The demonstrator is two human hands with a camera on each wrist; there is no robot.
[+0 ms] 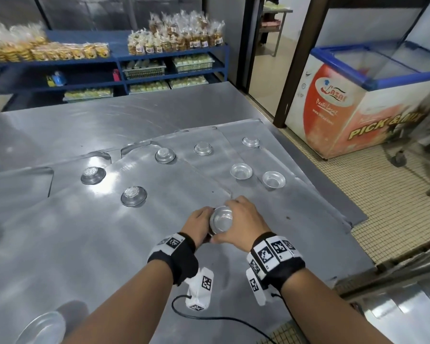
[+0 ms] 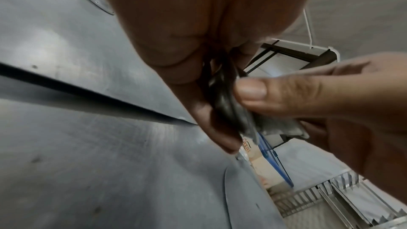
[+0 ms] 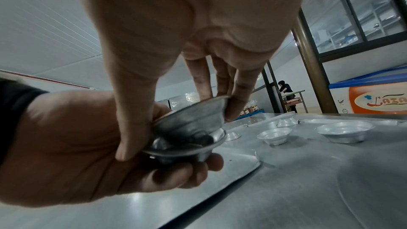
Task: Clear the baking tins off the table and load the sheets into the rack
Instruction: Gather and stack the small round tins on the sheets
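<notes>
Above the overlapping metal sheets (image 1: 139,244), both hands meet round two small nested aluminium tins (image 1: 221,220). My left hand (image 1: 202,220) cups the lower tin (image 3: 187,147) from beneath with curled fingers. My right hand (image 1: 236,218) pinches the rim of the upper tin (image 3: 193,117) between thumb and fingers; that tin sits tilted in the lower one. In the left wrist view only the dark edge of the tins (image 2: 226,104) shows between my left hand's fingers (image 2: 187,79) and the thumb of my right hand (image 2: 264,93). Several more small tins lie on the sheets, some upside down (image 1: 133,196), two upright (image 1: 241,171).
A larger round tin (image 1: 42,328) sits at the table's near left corner. A slotted metal rack (image 1: 407,294) stands at the lower right beside the table. A chest freezer (image 1: 358,100) is on the tiled floor to the right; blue shelves (image 1: 124,58) of packed goods stand behind.
</notes>
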